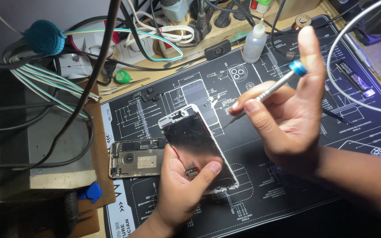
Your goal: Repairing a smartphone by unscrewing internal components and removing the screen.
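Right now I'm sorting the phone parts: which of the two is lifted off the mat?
The screen panel, tilted up in the left hand. The opened phone body lies flat on the mat beside it.

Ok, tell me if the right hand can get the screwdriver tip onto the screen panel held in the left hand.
Probably yes. The right hand holds the screwdriver just beside the screen panel, tip towards it, with nothing between; the left hand grips only its lower end.

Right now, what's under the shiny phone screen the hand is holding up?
Under the phone screen lie the black work mat and one end of the opened phone body. The left hand supports it; whatever lies directly beneath stays hidden.
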